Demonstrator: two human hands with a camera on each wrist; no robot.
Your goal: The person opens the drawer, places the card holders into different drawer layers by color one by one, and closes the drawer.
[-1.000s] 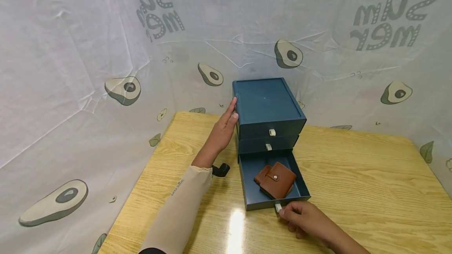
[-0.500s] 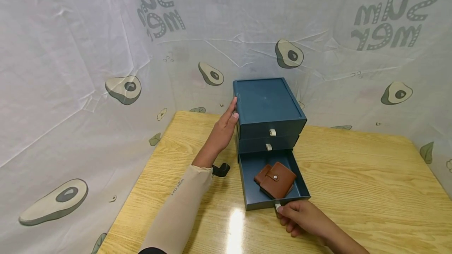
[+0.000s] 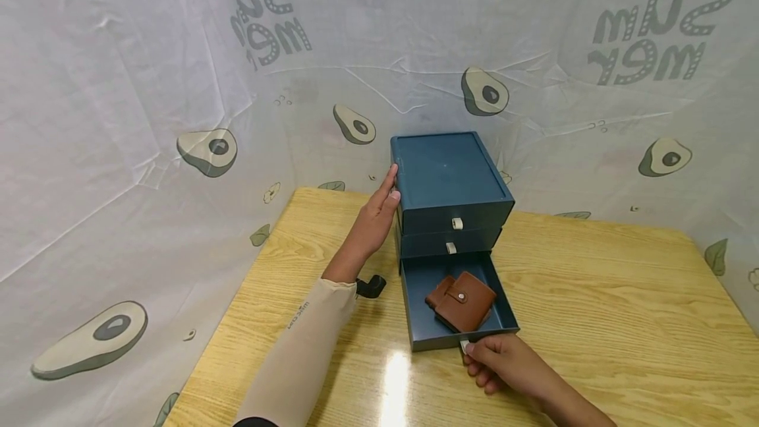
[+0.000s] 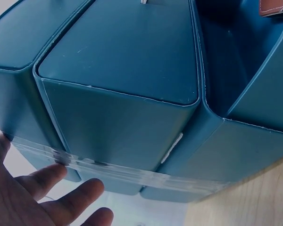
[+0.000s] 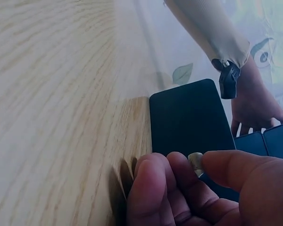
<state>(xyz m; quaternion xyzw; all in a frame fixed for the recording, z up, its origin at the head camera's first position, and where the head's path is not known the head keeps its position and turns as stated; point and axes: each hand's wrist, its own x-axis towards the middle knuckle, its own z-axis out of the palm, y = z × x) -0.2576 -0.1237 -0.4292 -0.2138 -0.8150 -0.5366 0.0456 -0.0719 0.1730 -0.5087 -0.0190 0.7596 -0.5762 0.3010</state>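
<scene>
A dark blue three-drawer box (image 3: 445, 170) stands on the table, its bottom drawer (image 3: 418, 312) pulled far out. Inside that drawer lie brown leather wallets (image 3: 468, 302), one on top of another, the upper one with a snap strap. My right hand (image 3: 504, 364) pinches the pale pull tab (image 5: 195, 163) of this drawer between thumb and forefinger. Against the box's left side rests my left hand (image 3: 373, 219), its fingers straight; the left wrist view shows the spread fingers (image 4: 80, 200) by a band of clear tape (image 4: 132, 174) along the box.
The upper two drawers are closed, each with a pale tab, such as the top tab (image 3: 457, 223). A black wrist camera (image 3: 371, 286) sits at my left wrist. Behind the wooden table (image 3: 605, 295) hangs a pale curtain (image 3: 379, 31) with avocado prints.
My right thumb and fingers have closed more snugly on the drawer's pull tab. The drawer and wallets have barely shifted, and my left hand stays in place.
</scene>
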